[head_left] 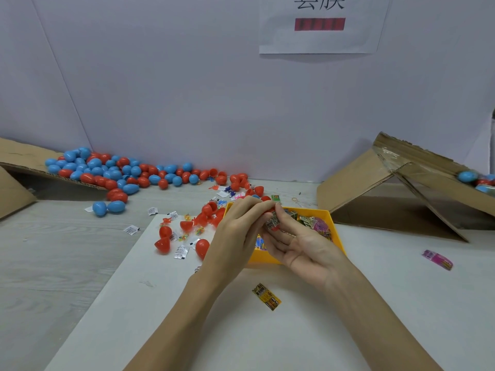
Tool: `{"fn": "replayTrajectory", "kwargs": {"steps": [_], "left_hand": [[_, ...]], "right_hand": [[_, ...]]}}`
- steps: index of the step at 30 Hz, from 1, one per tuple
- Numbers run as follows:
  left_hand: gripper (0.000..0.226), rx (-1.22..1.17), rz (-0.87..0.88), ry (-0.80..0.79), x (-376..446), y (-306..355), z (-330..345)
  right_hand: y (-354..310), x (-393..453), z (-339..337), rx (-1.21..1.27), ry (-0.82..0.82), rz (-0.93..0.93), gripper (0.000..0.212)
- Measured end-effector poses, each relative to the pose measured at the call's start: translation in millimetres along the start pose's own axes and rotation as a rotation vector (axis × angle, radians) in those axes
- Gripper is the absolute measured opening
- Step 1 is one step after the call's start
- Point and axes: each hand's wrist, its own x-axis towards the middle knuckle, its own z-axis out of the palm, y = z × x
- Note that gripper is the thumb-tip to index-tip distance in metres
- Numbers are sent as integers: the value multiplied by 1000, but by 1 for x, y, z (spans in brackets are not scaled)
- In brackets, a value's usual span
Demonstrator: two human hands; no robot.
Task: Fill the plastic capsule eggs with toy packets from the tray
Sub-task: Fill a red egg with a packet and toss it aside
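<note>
Presently both hands meet above the near-left part of the yellow tray (338, 228), which stands on a white sheet (348, 330) laid over the grey wood-grain table (53, 263). The left hand (235, 236) has its fingers curled round a red capsule piece (271, 208), of which only small parts show between the fingers. The right hand (300, 247), palm turned up, pinches a grey-patterned toy packet (273, 223) between thumb and fingertips, touching the red piece. Whether the packet is partly inside the capsule cannot be told.

The tray holds more packets (318, 226) in green, pink and mixed colours. One yellow packet (266, 296) lies on the sheet just ahead of the forearms; one pink packet (437, 260) lies on the sheet well to the right.

Left of the tray, red capsule halves (164, 238) and small clear packets lie scattered on the sheet and table. Farther back on the left, a heap of closed blue and red eggs (112, 172) spills from a tilted cardboard flap (18, 153) along the wall. At the right, a folded cardboard box (375, 183) leans open, with a few blue and red eggs (467, 176) resting on its upper panel. A paper notice (321, 41) hangs on the wall.
</note>
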Motion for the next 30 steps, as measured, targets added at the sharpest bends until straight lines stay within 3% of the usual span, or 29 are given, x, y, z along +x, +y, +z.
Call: {"fn": "replayTrajectory", "kwargs": {"steps": [5,8,11,14,16,19,24,30], "left_hand": [[29,-5,-17,35,-1,1,2],[26,-59,-146,52,-1,4,5],[22,-163,-384,95,1,7,8],[31,-300,-607,76,2,4,7],[35,-347,-671,60,2,2,5],[37,-354,-666,49,2,1,5],[32,-417,-647,44,2,4,4],[38,-564,-501,-138,4,8,-1]], "right_hand": [[2,1,0,-57,2,-65,35],[3,3,-2,-293,53,-210,31],[5,6,-3,-501,106,-319,45],[5,11,-8,-790,168,-525,33],[6,12,-12,-978,138,-695,22],[8,14,-14,-1175,122,-804,20],[6,15,-17,-993,184,-728,18],[-2,12,-19,-765,172,-614,26]]}}
